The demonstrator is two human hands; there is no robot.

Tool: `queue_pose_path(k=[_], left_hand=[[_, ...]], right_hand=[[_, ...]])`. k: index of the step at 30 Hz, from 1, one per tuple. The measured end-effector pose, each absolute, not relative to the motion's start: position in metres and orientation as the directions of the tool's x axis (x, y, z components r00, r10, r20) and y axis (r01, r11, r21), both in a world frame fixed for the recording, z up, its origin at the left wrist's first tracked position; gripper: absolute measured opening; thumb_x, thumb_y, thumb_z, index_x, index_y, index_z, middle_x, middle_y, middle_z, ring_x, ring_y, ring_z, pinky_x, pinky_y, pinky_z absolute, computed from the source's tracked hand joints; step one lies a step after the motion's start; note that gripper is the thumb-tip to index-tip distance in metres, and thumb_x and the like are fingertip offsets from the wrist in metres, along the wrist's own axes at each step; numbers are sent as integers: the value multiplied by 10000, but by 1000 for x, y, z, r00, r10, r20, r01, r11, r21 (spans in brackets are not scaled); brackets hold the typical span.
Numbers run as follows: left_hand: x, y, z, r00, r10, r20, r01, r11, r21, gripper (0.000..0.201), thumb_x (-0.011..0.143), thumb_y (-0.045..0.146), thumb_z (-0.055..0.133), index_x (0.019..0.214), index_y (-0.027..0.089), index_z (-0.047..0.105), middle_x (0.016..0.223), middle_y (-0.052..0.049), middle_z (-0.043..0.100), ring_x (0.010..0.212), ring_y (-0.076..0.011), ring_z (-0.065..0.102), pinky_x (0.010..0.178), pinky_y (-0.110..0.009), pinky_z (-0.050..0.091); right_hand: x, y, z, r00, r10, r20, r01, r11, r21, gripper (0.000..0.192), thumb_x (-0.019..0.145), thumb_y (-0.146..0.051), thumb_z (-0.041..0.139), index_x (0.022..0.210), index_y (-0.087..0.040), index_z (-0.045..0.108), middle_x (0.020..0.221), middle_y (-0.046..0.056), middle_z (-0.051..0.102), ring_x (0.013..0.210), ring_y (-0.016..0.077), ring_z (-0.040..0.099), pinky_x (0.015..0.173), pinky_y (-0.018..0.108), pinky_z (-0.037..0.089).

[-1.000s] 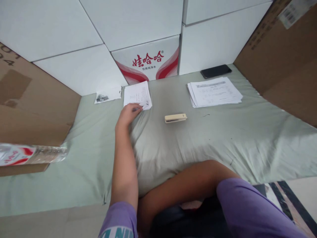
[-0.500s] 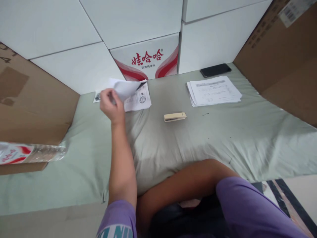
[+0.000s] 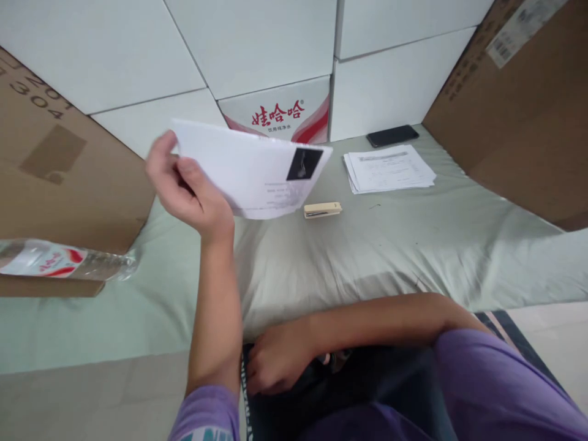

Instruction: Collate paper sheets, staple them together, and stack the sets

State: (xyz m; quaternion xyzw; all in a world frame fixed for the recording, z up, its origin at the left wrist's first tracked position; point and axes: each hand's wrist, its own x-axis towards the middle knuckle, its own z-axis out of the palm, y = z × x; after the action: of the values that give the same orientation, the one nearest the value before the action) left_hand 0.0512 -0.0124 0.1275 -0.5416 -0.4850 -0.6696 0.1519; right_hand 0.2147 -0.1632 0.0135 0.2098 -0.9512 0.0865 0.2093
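My left hand point(image 3: 190, 187) is closed on the left end of white papers point(image 3: 239, 162), held up above the green cloth. Their near side shows a black picture square at the right and faint print along the bottom. How many sheets there are, I cannot tell. A cream stapler point(image 3: 323, 210) lies on the cloth, just right of the papers' lower edge. My right hand point(image 3: 280, 358) rests on my lap against dark clothing, its fingers curled in and nothing visible in them.
At the right lies a stack of printed sheets point(image 3: 390, 170), with a black phone point(image 3: 392, 136) behind it. White boxes point(image 3: 271, 46) form a wall at the back. Brown cartons point(image 3: 59, 147) stand at both sides. A clear plastic bottle point(image 3: 68, 260) lies at the left.
My left hand has raised the papers from the cloth and turned them towards me. My right hand has come into view on my lap. The camera view has shifted slightly.
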Motion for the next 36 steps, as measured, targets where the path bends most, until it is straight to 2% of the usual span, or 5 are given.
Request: queue_pose_path(k=[4,8,15,23,36], left_hand=[[64,-34,88,-371,346,862,703,-502,504,446,1013,560,447,1232,195,583,1215,-83,624,1195,-222,607,1070,-407,458],[72,-36,47,-535,433,725,581,-434,688,510,1010,588,410,1263,173,565,1186,-88,623,1154,-203,615,1058,-364,457],[82,-25,15,-619,566,544,365,-405,838,550,983,631,449,1315,201,534,1093,-68,634,1062,-179,639,987,-319,484],[95,-31,10,-459,776,433,135,-421,897,568,821,667,683,1093,169,671,1026,-89,716,982,-205,693,883,-297,539],[97,-24,-14,-219,963,157,-147,-191,971,496,742,491,824,1088,153,716,1035,-118,777,992,-266,734,935,-405,571]], right_hand=[[282,-89,14,-566,395,723,-132,823,-553,125,913,-325,612,881,-235,533,829,31,606,772,174,576,697,309,497],[338,-14,18,-163,880,446,41,457,-888,403,801,-479,769,1012,-236,526,998,58,616,854,181,574,714,309,482],[337,4,23,-506,838,204,-149,148,-978,434,818,-575,736,1033,-199,716,949,66,729,869,206,668,817,353,536],[353,2,29,-90,919,383,-21,383,-924,414,845,-603,682,918,-203,761,845,51,714,846,222,662,807,360,536],[358,7,13,-163,957,242,56,254,-966,206,714,-373,635,660,-174,647,697,26,632,701,196,582,701,341,495]])
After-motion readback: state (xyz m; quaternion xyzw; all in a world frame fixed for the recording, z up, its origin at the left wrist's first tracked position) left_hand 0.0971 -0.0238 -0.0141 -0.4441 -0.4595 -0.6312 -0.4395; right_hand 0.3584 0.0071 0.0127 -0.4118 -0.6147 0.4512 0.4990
